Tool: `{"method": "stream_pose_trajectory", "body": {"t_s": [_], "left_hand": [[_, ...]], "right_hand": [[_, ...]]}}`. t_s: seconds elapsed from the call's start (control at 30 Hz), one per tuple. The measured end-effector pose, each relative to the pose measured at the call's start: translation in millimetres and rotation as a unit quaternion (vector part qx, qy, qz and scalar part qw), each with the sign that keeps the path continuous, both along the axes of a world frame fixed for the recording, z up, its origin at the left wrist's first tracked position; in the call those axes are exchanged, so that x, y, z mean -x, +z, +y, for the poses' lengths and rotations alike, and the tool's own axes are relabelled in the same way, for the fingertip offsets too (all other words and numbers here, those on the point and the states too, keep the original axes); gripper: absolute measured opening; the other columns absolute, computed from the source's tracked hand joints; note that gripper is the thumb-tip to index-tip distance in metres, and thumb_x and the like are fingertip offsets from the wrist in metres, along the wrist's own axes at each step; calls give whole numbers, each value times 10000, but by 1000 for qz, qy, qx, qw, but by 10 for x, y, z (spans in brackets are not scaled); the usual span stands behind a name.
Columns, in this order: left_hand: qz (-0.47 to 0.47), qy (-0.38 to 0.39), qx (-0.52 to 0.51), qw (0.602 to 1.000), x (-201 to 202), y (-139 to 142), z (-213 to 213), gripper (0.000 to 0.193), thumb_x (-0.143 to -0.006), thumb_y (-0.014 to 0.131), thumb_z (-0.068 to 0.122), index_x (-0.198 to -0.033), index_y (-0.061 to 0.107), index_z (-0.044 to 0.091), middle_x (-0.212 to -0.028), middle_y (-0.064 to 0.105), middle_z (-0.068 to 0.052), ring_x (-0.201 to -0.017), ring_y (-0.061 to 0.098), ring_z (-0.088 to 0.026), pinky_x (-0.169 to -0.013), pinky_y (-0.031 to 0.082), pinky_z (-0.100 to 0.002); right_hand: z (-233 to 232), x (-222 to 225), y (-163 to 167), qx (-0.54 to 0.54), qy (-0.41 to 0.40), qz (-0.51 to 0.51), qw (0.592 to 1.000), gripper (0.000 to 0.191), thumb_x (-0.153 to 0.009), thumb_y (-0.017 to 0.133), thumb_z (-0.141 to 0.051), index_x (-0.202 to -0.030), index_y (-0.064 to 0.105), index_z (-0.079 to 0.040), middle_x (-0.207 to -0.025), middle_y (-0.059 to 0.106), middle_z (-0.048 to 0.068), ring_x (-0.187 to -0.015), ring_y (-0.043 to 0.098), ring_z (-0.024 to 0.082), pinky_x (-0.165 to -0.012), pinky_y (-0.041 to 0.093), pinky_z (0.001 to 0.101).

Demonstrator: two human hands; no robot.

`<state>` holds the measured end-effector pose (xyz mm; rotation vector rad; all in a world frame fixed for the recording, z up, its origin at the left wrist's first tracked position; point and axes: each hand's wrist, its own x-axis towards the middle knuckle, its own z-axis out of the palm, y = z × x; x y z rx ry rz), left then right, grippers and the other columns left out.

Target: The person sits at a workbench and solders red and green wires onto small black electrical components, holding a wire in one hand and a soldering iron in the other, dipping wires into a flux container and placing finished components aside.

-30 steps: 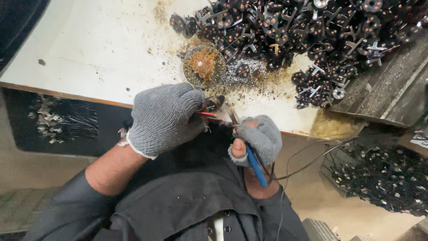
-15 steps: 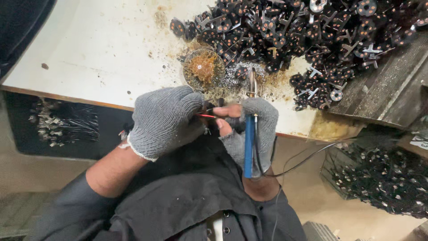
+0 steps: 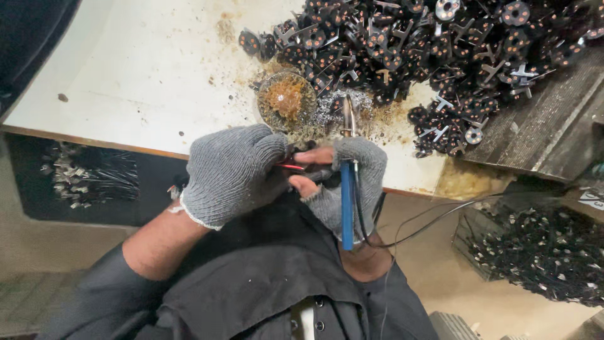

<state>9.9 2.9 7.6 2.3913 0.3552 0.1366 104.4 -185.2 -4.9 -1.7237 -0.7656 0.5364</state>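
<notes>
At the bench's (image 3: 126, 75) near edge, the right hand (image 3: 352, 182), clasping the blue-handled soldering iron (image 3: 346, 201), has swung it upright; the left hand (image 3: 229, 173) pinches thin red wire (image 3: 290, 167).

A small white label (image 3: 591, 198) showed at the right edge, partly cut off, just above the bin (image 3: 541, 258) of dark parts.

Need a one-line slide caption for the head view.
Gloved left hand pinches red wire; right hand holds blue soldering iron.
</notes>
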Motion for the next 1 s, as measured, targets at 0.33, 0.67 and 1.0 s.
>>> {"method": "stream_pose_trajectory", "body": {"t_s": [0.33,0.67,1.0], "left_hand": [[11,-55,177,983,57,244,152,211,-858,716,288,-967,656,118,-759,635,-102,-731,662,-357,-641,491,-460],[-34,-24,216,975,110,168,28,134,-846,747,242,-895,677,139,-827,650,-80,-766,681,-315,-651,513,-411],[-45,-59,135,988,187,-60,2,184,-781,821,295,-855,707,172,-785,616,-69,-706,654,-313,-578,481,-437]], "right_hand": [[-53,82,-223,-90,-11,-18,996,619,-966,817,-84,-1291,292,-130,-1016,731,134,-873,762,241,-803,632,342],[-198,73,-296,-86,9,-39,995,594,-939,800,-108,-1228,282,-125,-962,747,126,-865,753,211,-792,606,322],[-70,12,-41,-80,13,-73,994,445,-993,776,-103,-1216,391,-116,-949,759,147,-814,757,237,-765,609,328]]}}
